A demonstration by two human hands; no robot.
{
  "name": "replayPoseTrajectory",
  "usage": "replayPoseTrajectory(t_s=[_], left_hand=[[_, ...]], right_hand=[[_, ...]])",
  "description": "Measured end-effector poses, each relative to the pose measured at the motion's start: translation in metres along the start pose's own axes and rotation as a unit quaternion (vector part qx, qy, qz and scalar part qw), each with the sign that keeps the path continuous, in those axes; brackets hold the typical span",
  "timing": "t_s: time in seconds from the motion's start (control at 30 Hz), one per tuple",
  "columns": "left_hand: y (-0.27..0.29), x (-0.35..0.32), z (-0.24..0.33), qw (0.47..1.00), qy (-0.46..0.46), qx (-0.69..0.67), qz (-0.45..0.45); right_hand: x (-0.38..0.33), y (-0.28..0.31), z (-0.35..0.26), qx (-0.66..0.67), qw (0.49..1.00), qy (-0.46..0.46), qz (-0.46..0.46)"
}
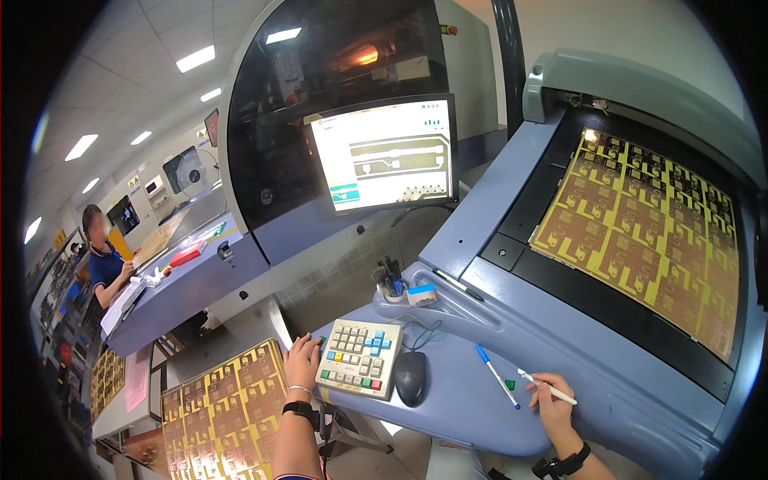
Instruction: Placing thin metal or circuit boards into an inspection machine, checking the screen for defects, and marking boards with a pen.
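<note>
My left hand (pixel 302 366) lies with its fingers stretched out along the left edge of a beige keypad (pixel 349 350) with coloured keys. Between finger and thumb, my right hand (pixel 554 406) grips a slim white pen (pixel 562 394), its tip pointing to the left. A blue-and-white marker (pixel 498 376) rests on the blue console shelf just left of that hand, beside a small green piece (pixel 510 385). Right of the keypad sits a black mouse (pixel 411 378). A patterned copper circuit panel (pixel 640 240) lies on the machine bed at the right.
A monitor (pixel 384 156) displays a magnified circuit trace. Behind the keypad stand a pen cup (pixel 390 282) and a small blue-and-white box (pixel 422 295). Another circuit panel (pixel 224 412) lies at lower left. Farther left, a person (pixel 102 256) stands at another machine.
</note>
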State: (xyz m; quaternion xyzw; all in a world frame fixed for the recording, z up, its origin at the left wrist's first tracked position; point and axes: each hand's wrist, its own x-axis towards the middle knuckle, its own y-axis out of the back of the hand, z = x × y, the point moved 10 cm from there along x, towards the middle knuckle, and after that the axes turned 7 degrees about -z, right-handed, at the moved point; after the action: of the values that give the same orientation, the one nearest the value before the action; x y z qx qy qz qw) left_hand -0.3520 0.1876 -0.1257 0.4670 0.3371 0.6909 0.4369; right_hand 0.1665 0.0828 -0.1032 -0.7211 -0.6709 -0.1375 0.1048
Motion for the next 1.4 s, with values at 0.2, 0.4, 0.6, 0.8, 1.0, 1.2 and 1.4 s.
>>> replayPoseTrajectory(t_s=[0.2,0.4,0.6,0.8,1.0,1.2,1.4], left_hand=[[-0.003,0.001,-0.001,1.000,0.009,-0.001,-0.006],[-0.005,0.001,-0.009,1.000,0.019,-0.004,-0.013],[-0.007,0.003,-0.010,1.000,0.014,-0.009,-0.013],[-0.004,0.011,-0.021,0.987,-0.017,-0.158,-0.014],[0.079,0.011,0.061,0.966,-0.145,-0.211,0.042],[0.151,0.000,0.166,0.945,-0.236,-0.225,0.022],[0.157,-0.021,0.261,0.892,-0.347,-0.289,0.014]], right_hand=[[0.029,-0.007,-0.074,-0.167,0.980,0.103,-0.043],[0.092,0.035,-0.159,-0.508,0.839,0.193,-0.018],[0.148,0.098,-0.126,-0.609,0.789,0.064,-0.039],[0.179,0.126,-0.078,-0.679,0.731,0.023,-0.062],[0.180,0.108,-0.054,-0.815,0.560,0.101,-0.106],[0.176,0.071,-0.081,-0.860,0.474,0.177,-0.065],[0.181,0.084,-0.149,-0.813,0.530,0.239,0.040]])
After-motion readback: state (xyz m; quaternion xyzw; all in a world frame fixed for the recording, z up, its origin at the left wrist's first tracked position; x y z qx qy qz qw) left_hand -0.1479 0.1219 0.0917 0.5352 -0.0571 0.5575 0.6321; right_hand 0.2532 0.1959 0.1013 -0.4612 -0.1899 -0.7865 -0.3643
